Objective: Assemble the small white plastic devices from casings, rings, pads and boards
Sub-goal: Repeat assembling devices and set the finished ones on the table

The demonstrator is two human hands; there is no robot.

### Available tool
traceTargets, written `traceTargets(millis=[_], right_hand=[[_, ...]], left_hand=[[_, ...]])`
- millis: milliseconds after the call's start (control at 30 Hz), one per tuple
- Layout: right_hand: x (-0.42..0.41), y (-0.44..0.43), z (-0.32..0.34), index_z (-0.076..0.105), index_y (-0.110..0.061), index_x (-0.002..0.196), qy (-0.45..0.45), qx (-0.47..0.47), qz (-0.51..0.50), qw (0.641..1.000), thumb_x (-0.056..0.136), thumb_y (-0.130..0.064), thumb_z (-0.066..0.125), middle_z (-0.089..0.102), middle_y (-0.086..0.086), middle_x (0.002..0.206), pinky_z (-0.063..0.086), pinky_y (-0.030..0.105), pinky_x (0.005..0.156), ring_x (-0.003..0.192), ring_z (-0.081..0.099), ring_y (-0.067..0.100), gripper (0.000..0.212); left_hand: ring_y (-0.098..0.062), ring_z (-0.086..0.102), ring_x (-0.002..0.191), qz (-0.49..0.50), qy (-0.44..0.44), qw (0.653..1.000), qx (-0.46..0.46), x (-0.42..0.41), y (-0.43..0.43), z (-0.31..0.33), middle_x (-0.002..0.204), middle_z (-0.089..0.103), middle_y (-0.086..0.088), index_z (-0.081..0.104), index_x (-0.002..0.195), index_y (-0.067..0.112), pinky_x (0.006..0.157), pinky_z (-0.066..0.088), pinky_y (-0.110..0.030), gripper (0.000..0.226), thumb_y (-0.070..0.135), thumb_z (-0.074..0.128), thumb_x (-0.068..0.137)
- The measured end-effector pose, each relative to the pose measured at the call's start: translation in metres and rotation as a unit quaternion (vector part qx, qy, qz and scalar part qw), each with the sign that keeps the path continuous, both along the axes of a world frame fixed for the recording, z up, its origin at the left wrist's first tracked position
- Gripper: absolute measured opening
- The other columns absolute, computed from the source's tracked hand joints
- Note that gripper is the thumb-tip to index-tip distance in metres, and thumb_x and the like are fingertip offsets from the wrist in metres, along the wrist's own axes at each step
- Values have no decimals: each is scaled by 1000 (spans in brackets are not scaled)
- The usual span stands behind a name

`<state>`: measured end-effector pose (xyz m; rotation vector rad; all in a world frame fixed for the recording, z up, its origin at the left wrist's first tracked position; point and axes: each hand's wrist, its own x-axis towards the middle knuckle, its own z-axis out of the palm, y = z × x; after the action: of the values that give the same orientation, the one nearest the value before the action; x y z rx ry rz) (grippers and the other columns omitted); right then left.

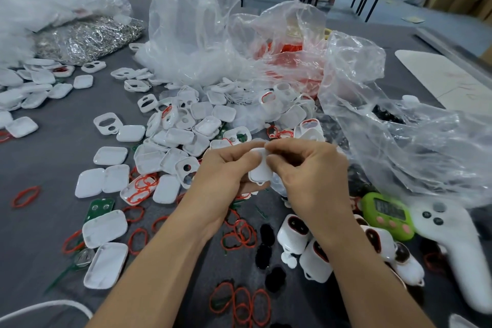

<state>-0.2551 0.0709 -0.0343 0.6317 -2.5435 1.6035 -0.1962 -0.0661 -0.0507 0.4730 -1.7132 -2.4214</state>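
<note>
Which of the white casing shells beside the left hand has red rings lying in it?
The shell directly left of the left hand, holding a tangle of red rings; the plain white shells beside it hold none.

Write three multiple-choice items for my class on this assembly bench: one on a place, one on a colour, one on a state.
1. Where does the green timer lie?
A. beside the white controller
B. upon the bag of metal clips
C. under the left forearm

2. What colour are the loose rings on the cloth?
A. blue
B. red
C. yellow

3. How is the white casing at centre?
A. lying untouched
B. pinched between the left hand and the right hand
C. held by one hand alone

Answers: 1 A, the timer lies next to the controller at the right. 2 B, every ring shows red. 3 B, fingers of both hands grip it.
</note>
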Motion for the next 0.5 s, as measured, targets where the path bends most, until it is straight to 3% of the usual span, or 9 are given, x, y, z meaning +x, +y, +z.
traceTargets(millis=[167, 267, 367, 433, 500], right_hand=[[0, -3, -1, 83, -28, 93, 0, -15, -14, 1000, 80, -12, 86, 76, -18, 77, 53, 8, 67, 73, 72, -3, 20], [-3, 0, -3, 79, -32, 80, -73, -38, -13, 996, 81, -21, 85, 76, -13, 73, 60, 22, 65, 68, 73, 5, 12], [-4, 1, 2, 78, -37, 84, -170, -49, 63, 982, 91, -25, 75, 77, -1, 75, 59, 32, 65, 66, 72, 18, 14], [-4, 1, 5, 80, -43, 83, -199, -93, 117, 969, 96, -16, 70, 78, 0, 77, 57, 26, 62, 64, 69, 15, 32], [-4, 1, 7, 81, -45, 83, -189, -116, 133, 966, 91, -18, 73, 78, -2, 75, 53, 19, 59, 60, 65, 8, 30]], left_hand=[[-28, 73, 96, 0, 12, 1000, -15, 1, 0, -1, 106, 78, -16, 80, 109, 13, 81, 64, -38, 29, 0, 56, 100], [-28, 72, 89, 7, 24, 1000, -2, 1, 0, 1, 104, 78, -18, 82, 102, 12, 77, 64, -36, 30, -2, 56, 99], [-28, 74, 94, 6, 40, 999, 20, 1, -2, 1, 108, 77, -17, 79, 108, 8, 83, 64, -41, 26, -1, 56, 100], [-29, 74, 101, -6, 53, 998, 43, 1, -3, 1, 112, 76, -17, 78, 109, 7, 88, 62, -44, 26, -2, 56, 100], [-29, 73, 107, -20, 67, 996, 53, 1, -4, 1, 115, 75, -16, 79, 109, 8, 92, 61, -43, 26, 0, 56, 99]])
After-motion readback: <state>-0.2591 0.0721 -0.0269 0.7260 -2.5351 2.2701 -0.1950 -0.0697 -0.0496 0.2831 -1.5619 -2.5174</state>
